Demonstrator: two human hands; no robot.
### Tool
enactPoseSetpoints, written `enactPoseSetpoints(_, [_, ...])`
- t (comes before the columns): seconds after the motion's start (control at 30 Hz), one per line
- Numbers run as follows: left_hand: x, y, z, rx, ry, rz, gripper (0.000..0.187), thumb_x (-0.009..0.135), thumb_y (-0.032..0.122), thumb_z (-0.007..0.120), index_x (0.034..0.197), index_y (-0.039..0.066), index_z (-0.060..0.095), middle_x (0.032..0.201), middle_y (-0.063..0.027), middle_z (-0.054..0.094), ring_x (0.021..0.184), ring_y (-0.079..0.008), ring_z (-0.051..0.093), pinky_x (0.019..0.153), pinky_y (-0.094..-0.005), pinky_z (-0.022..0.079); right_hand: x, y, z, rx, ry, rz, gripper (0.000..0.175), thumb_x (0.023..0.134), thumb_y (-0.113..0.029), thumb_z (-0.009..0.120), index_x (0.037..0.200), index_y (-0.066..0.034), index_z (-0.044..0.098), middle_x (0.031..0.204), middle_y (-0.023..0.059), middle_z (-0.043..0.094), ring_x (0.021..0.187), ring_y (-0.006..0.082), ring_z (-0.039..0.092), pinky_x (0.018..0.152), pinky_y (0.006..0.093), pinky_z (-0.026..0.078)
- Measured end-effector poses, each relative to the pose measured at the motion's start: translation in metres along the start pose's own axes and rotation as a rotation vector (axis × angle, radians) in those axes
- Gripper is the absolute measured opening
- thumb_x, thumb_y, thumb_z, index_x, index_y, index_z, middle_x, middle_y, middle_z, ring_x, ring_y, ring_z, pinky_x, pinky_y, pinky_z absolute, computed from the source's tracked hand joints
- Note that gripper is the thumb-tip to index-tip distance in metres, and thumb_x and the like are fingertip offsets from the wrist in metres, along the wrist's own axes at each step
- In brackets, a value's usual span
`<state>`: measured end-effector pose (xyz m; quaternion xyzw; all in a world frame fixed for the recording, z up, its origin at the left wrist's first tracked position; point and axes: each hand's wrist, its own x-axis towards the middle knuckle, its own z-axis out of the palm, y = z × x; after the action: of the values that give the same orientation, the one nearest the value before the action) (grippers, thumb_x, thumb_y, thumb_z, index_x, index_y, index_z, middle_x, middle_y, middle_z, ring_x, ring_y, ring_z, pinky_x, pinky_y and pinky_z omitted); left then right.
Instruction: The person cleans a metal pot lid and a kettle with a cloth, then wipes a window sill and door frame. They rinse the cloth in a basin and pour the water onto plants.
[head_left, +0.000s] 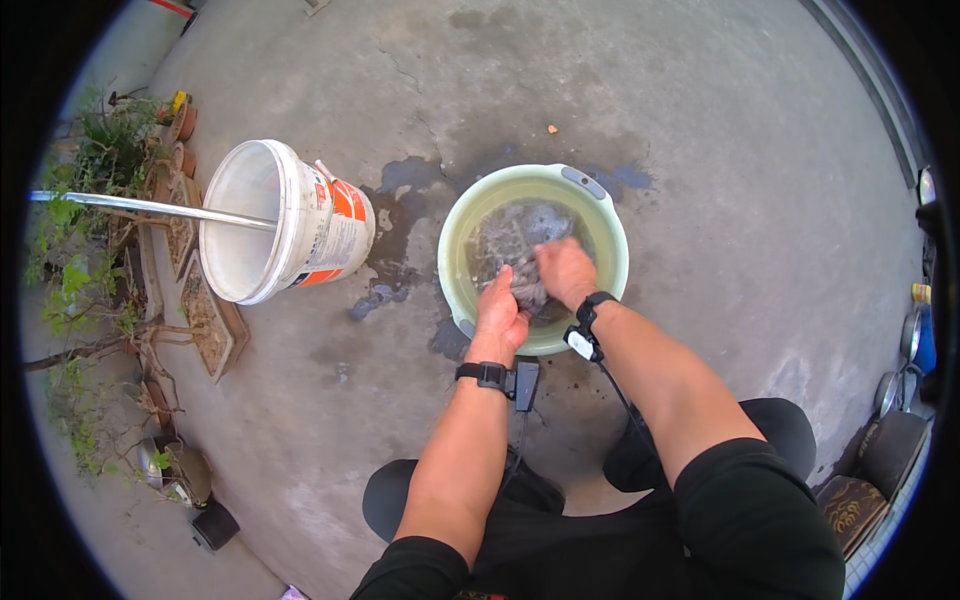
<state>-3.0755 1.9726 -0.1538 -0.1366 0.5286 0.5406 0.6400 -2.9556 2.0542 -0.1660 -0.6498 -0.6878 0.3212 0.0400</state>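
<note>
A pale green plastic basin (616, 225) with grey grips stands on the concrete floor before me, holding murky water. In it lies a wet, grey mop head or bundle of cloth strands (517, 232), partly under water. At the basin's near left side, my left hand (502, 307) grips the near end of the grey bundle, thumb up. My right hand (564, 268) is curled against the same bundle just to the right, slightly blurred. Its fingers are bent and their tips hidden. Both wrists wear black straps with small devices and cables.
Left of the basin, a white plastic bucket (326, 217) with orange markings tilts with a metal pole (165, 208) across its mouth. Potted plants (206, 326) line the left side. Wet patches (405, 176) mark the floor. Metal pans (889, 394) and dark pots (851, 510) stand far right.
</note>
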Motion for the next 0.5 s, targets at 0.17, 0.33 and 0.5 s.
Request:
enactPoseSetpoints(0.17, [-0.023,0.005,0.006,0.013,0.106,-0.123,0.073,0.120,0.040,0.052,0.178,0.009,0.020,0.188,-0.0193,-0.001,0.168,-0.0577,0.019,0.126,-0.0867,0.018,0.006,0.038,0.017,-0.180,-0.320,-0.194,0.023,0.106,-0.024,0.068,0.120,-0.0082,0.076,0.122,0.0237,0.079,0.119,0.0432,0.076,0.100,0.0553,0.061])
enactPoseSetpoints(0.33, [-0.013,0.001,-0.007,-0.103,-0.022,-0.240,0.069,0.121,0.046,0.044,0.177,0.010,0.026,0.183,-0.0248,0.021,0.166,-0.0534,0.027,0.131,-0.0795,0.022,-0.004,0.040,0.025,-0.133,-0.327,-0.250,0.027,0.095,-0.013,0.073,0.121,-0.0065,0.076,0.121,0.0249,0.080,0.116,0.0444,0.077,0.100,0.0559,0.061])
enactPoseSetpoints(0.5, [-0.004,-0.010,-0.016,-0.102,-0.004,-0.165,0.060,0.121,0.043,0.046,0.167,0.005,0.039,0.172,-0.0240,0.042,0.156,-0.0455,0.045,0.131,-0.0734,0.028,-0.006,0.033,0.037,0.016,-0.360,-0.157,0.025,0.097,-0.012,0.070,0.118,-0.0006,0.075,0.115,0.0285,0.080,0.113,0.0478,0.076,0.097,0.0555,0.061])
